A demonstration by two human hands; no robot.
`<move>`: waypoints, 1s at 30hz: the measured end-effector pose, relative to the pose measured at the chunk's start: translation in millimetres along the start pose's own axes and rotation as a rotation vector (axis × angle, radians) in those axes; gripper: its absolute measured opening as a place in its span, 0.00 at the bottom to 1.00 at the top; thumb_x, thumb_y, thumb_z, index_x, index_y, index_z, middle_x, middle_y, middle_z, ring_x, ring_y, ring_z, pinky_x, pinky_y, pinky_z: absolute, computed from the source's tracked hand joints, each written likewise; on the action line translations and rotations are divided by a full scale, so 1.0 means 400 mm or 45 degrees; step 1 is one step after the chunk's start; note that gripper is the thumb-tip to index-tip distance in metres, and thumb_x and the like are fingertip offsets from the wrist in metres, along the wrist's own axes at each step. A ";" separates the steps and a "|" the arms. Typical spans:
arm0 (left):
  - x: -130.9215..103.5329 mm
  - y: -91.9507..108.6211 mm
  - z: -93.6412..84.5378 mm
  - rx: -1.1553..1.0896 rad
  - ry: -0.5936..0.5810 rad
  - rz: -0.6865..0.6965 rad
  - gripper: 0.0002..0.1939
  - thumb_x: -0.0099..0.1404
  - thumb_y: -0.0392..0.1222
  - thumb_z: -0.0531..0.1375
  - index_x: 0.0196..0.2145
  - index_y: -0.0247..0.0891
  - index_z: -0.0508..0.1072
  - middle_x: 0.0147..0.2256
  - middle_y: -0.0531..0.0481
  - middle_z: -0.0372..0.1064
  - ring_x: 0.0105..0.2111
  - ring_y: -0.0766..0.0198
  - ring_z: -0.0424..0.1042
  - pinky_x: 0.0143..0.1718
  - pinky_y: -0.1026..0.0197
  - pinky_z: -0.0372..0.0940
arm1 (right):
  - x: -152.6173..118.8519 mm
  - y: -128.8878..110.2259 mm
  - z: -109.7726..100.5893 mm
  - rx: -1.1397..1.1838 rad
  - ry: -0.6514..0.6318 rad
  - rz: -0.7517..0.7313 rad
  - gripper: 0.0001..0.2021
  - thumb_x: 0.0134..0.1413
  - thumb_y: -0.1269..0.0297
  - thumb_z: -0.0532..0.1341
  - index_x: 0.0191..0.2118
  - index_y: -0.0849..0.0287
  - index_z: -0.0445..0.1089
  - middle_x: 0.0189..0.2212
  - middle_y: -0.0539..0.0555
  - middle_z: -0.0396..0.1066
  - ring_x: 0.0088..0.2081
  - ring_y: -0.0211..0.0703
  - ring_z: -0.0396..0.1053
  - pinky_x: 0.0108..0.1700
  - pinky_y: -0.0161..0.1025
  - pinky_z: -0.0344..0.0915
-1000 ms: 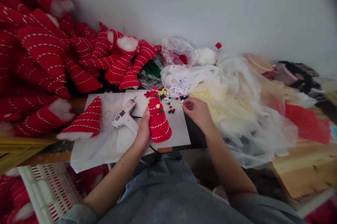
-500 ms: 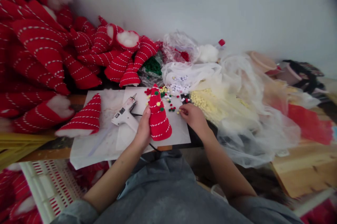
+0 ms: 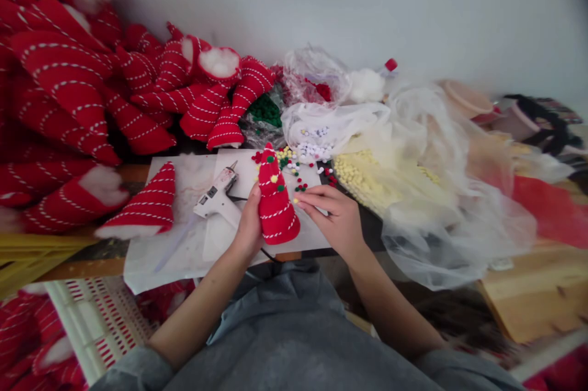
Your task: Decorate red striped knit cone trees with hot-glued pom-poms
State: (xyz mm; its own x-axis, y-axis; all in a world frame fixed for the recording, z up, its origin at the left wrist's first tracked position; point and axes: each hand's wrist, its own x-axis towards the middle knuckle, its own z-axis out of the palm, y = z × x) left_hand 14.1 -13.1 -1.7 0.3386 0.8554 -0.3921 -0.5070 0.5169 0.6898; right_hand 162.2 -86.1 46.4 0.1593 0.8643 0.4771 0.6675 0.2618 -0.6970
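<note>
Right hand [image 3: 340,219]: we see the fingers pinching one yellow pom-pom [image 3: 296,200]. Half a second ago the pinch sits further off; now the pom-pom is just beside the lower right edge of the red cone [image 3: 278,214]. We cannot tell whether the two touch. Left hand [image 3: 249,219]: fingers grip the cone by its left side, tip up, at frame centre; its hold is unchanged. We judge that the work has passed from picking to bringing pieces together.

Further out: the cone already carries two green pom-poms [image 3: 280,189] and a yellow one. Left of it, the glue gun [image 3: 219,195] lies untouched on white paper [image 3: 142,262]. Loose pom-poms [image 3: 315,151] scatter behind; more striped cones [image 3: 64,78] fill the upper left.
</note>
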 end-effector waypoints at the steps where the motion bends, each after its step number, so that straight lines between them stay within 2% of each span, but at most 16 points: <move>1: 0.000 -0.001 -0.001 0.002 -0.007 0.004 0.28 0.60 0.60 0.67 0.50 0.38 0.74 0.46 0.41 0.81 0.53 0.45 0.77 0.52 0.49 0.73 | -0.001 0.002 0.007 0.014 0.004 -0.002 0.12 0.64 0.68 0.66 0.46 0.44 0.83 0.38 0.50 0.82 0.39 0.41 0.80 0.44 0.38 0.78; 8: -0.001 -0.001 0.001 0.022 -0.023 0.038 0.27 0.61 0.60 0.66 0.51 0.38 0.75 0.47 0.42 0.81 0.52 0.44 0.78 0.51 0.49 0.74 | -0.006 -0.002 0.013 0.043 0.004 -0.039 0.12 0.66 0.69 0.64 0.48 0.47 0.83 0.40 0.51 0.82 0.41 0.41 0.79 0.45 0.37 0.78; 14: -0.006 0.001 0.001 0.024 -0.013 0.037 0.28 0.61 0.61 0.66 0.51 0.38 0.75 0.45 0.42 0.81 0.52 0.45 0.78 0.50 0.50 0.73 | -0.008 0.000 0.014 0.112 0.017 0.107 0.08 0.64 0.67 0.65 0.42 0.50 0.82 0.38 0.52 0.81 0.39 0.42 0.79 0.43 0.37 0.79; 22: -0.001 -0.006 -0.006 0.011 -0.040 0.086 0.26 0.60 0.60 0.68 0.48 0.39 0.76 0.44 0.43 0.81 0.51 0.46 0.78 0.50 0.51 0.73 | -0.002 -0.012 0.017 0.040 0.014 0.008 0.07 0.65 0.68 0.65 0.39 0.49 0.81 0.37 0.51 0.81 0.40 0.42 0.80 0.46 0.39 0.78; 30: 0.012 -0.016 -0.015 0.039 -0.087 0.145 0.26 0.60 0.62 0.67 0.47 0.39 0.77 0.44 0.44 0.81 0.50 0.48 0.78 0.50 0.52 0.72 | -0.004 -0.016 0.006 -0.028 0.108 -0.031 0.09 0.65 0.70 0.64 0.40 0.49 0.82 0.38 0.52 0.81 0.41 0.44 0.79 0.48 0.41 0.77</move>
State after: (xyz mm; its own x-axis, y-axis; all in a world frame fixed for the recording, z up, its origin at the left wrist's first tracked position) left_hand 14.2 -12.3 -11.8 0.3340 0.9036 -0.2683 -0.5210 0.4142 0.7463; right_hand 156.0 -88.2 48.7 0.2030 0.8181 0.5381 0.6875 0.2722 -0.6732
